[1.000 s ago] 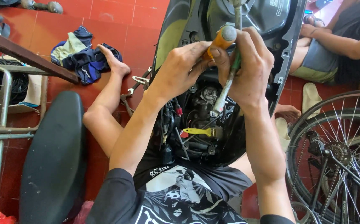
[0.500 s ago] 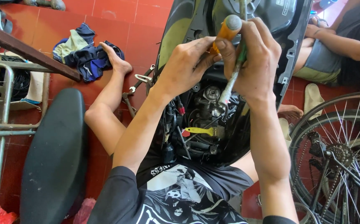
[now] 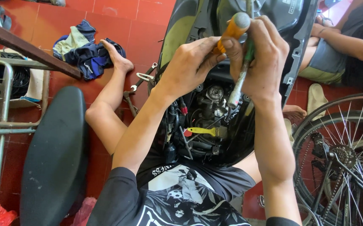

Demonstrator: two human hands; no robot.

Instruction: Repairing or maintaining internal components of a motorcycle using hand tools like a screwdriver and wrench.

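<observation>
Left hand (image 3: 192, 67) pinches the orange screwdriver handle (image 3: 230, 31) w/ thumb + fingers, held up at chest level. Right hand (image 3: 263, 58) wrapped around a green-handled tool (image 3: 242, 77), its grey shaft pointing down-left; fingertip also touching the orange handle. Both hands close together, touching, over the open engine bay (image 3: 208, 121) of a scooter, well above the parts. Below them, in the bay: yellow tool (image 3: 204, 131) lying across wiring, red cap nearby. Near side: person's black printed T-shirt (image 3: 181, 196). Left: detached black seat (image 3: 54, 155) on red tile floor (image 3: 118, 25), wrenches (image 3: 141, 79) by the leg, blue rag pile (image 3: 83, 48) farther left. Right: bicycle wheel (image 3: 344, 163); another person's arm (image 3: 348, 39) far right.
</observation>
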